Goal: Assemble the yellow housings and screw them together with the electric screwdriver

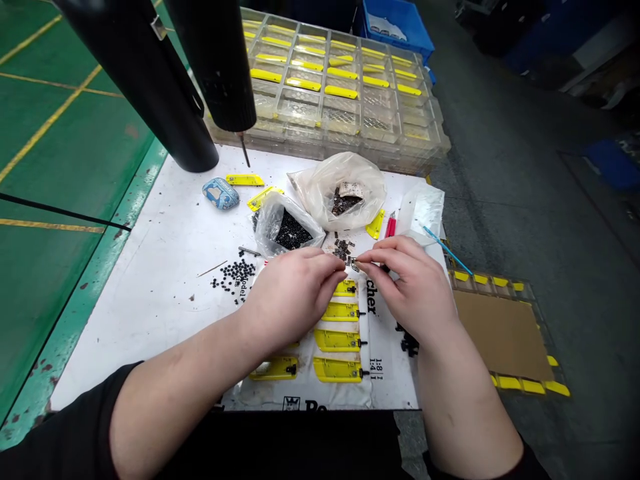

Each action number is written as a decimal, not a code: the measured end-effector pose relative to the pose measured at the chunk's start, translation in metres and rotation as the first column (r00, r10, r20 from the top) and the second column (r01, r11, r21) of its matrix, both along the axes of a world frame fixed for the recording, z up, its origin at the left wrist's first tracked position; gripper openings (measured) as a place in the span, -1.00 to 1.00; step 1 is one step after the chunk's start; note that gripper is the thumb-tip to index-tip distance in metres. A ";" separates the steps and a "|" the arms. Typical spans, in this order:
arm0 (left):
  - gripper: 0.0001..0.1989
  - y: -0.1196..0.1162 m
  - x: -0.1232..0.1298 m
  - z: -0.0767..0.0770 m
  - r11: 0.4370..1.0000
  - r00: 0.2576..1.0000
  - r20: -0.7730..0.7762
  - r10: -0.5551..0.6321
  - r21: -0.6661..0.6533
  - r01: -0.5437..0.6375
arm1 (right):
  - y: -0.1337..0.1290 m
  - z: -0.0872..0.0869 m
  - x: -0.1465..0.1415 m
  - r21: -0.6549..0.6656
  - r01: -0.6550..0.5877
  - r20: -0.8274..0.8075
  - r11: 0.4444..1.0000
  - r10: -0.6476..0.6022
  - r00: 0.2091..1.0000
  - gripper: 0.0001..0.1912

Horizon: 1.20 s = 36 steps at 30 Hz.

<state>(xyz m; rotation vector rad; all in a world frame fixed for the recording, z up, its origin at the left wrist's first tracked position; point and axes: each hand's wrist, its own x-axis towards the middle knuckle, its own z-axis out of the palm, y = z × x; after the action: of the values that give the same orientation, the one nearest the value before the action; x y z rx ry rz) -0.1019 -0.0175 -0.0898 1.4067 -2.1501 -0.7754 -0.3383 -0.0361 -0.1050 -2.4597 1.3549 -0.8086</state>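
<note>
My left hand (pixel 295 290) hovers over the yellow parts, thumb and fingertips pressed together; whatever lies between them is hidden. Facing it, my right hand (pixel 413 283) pinches at a small dark metal piece (pixel 355 265), whose kind is too small to tell. Just beyond the fingertips is a loose pile of small dark metal pieces (pixel 343 249). Below them, yellow plastic parts (pixel 339 340) lie in a column, several with a black piece at the right end. Another yellow part (pixel 274 368) lies partly beneath my left forearm.
A bag of black pieces (pixel 293 230) and a bag of metal pieces (pixel 345 200) stand behind my hands. Black bits (pixel 235 275) lie left. A black powered screwdriver (pixel 220 73) hangs above. Compartment trays (pixel 325 143) stand behind; a red-handled tool (pixel 391 225) lies right.
</note>
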 end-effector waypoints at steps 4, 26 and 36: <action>-0.66 -0.002 0.000 0.008 0.911 0.896 -0.420 0.146 0.410 0.043 | 0.012 0.015 0.006 -0.050 -0.043 0.142 0.998 0.050 0.989 -0.81; -0.81 0.000 0.000 0.000 0.976 0.839 -0.524 0.143 0.216 -0.032 | 0.013 0.014 0.005 0.264 -0.146 0.440 0.953 0.015 0.898 -0.89; -0.78 0.008 0.005 -0.015 0.778 0.974 -0.129 -0.185 -0.624 0.066 | 0.015 0.010 0.000 0.657 -0.459 0.687 0.599 -0.224 0.691 -0.89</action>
<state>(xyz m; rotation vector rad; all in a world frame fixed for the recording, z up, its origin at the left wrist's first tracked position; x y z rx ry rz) -0.0967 -0.0099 -0.1051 0.8155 -2.0870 -0.1783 -0.3382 -0.0209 -0.0953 -1.2546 0.8843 -0.7550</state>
